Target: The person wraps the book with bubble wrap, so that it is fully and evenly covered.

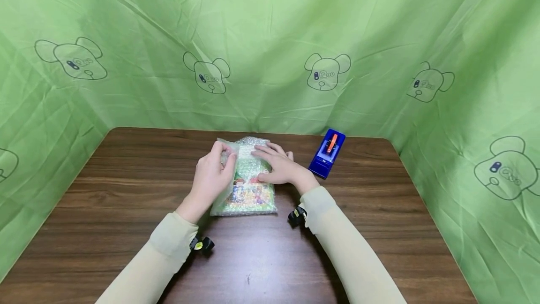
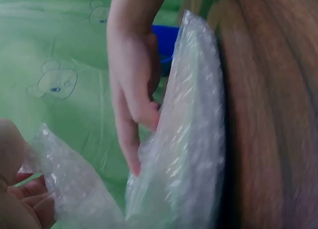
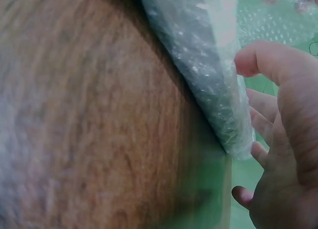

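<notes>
A flat, colourful green item [image 1: 249, 193] lies inside clear bubble wrap [image 1: 255, 140] at the middle of the table. Its exact kind is hard to make out through the wrap. My left hand [image 1: 211, 172] pinches a raised flap of the bubble wrap [image 2: 74, 189] along the left side, lifting it off the item. My right hand [image 1: 280, 165] rests on the wrapped item's upper right with fingers spread. In the right wrist view, the thumb of the right hand [image 3: 293, 119] touches the wrap, and the other fingers lie along its edge.
A blue tape dispenser [image 1: 324, 162] with an orange part stands at the back right, just beyond my right wrist. The brown wooden table [image 1: 126, 191] is bordered by green cloth [image 1: 261, 27] with bear-head drawings at the back and both sides.
</notes>
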A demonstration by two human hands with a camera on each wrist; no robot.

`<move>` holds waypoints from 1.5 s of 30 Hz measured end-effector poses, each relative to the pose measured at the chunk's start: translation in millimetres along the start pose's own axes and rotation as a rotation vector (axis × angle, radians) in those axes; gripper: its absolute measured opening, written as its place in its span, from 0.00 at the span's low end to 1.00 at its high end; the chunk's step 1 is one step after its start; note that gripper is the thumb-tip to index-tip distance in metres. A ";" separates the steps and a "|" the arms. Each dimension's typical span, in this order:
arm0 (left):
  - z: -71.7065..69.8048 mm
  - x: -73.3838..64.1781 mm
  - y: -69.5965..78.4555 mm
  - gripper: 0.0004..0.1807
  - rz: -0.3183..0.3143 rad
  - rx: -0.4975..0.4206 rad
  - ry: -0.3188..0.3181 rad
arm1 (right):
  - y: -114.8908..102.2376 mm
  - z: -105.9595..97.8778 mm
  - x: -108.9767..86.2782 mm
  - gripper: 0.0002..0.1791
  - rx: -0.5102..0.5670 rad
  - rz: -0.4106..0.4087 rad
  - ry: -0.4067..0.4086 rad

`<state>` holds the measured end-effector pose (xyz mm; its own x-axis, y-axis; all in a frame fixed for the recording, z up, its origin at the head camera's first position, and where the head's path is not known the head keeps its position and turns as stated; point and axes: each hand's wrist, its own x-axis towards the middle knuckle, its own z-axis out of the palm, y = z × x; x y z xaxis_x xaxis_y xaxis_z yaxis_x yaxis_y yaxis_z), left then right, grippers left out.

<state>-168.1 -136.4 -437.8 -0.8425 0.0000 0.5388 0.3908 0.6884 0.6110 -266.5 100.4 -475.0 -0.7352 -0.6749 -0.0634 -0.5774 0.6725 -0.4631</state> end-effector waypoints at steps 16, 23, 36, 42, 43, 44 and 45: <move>36.0 -11.9 -0.3 0.04 0.082 0.122 -0.197 | 3.0 -1.9 -1.8 0.48 0.046 -0.034 -0.017; 40.8 -14.0 -5.7 0.03 0.014 0.123 -0.273 | 4.2 -1.2 -2.0 0.47 0.050 -0.037 -0.021; 34.1 -5.0 -12.6 0.15 -0.114 0.053 -0.458 | 6.8 0.7 -1.6 0.49 0.104 -0.037 0.003; 31.1 -5.0 -22.5 0.10 0.098 0.086 -0.532 | 11.2 -0.1 -0.1 0.49 0.136 -0.080 -0.039; 30.8 -5.1 -24.3 0.11 0.121 0.088 -0.547 | 12.4 -0.3 0.1 0.48 0.149 -0.093 -0.049; 30.5 -5.1 -25.8 0.12 0.135 0.089 -0.561 | 13.7 -0.7 0.1 0.47 0.171 -0.105 -0.058; 29.8 -5.0 -26.3 0.13 0.136 0.087 -0.574 | 14.8 -1.0 0.0 0.45 0.196 -0.116 -0.064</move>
<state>-185.2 -132.8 -473.8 -0.8623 0.4678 0.1939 0.4976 0.7119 0.4956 -275.5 110.6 -481.0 -0.6407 -0.7660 -0.0530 -0.5718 0.5220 -0.6328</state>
